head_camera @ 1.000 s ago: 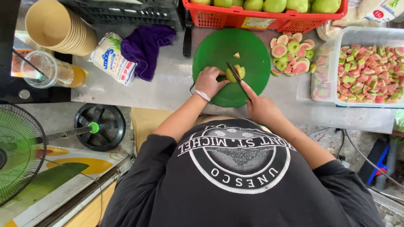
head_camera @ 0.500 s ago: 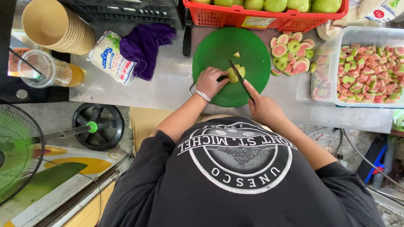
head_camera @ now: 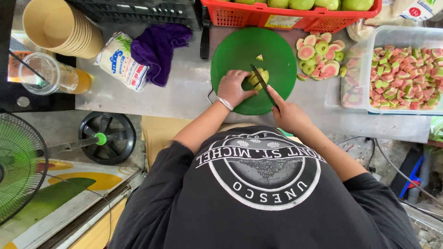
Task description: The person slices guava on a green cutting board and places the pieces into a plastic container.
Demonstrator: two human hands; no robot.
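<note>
On a round green cutting board (head_camera: 272, 44) lies a green guava (head_camera: 254, 78), partly cut. My left hand (head_camera: 233, 87) presses on the fruit from the left. In my right hand (head_camera: 288, 113) is a dark-bladed knife (head_camera: 261, 83) whose blade rests across the guava. A small cut piece (head_camera: 260, 57) lies just beyond the fruit on the board.
Pink-fleshed guava halves (head_camera: 320, 57) are piled right of the board, beside a clear tub of diced guava (head_camera: 401, 74). A red basket of whole guavas (head_camera: 295, 14) stands behind. To the left are a purple cloth (head_camera: 159, 46), a bag (head_camera: 121, 60), stacked paper cups (head_camera: 60, 27), a plastic cup (head_camera: 50, 74) and a floor fan (head_camera: 18, 166).
The knife blade has shifted slightly across the guava as the cutting goes on. My left hand stays on the fruit.
</note>
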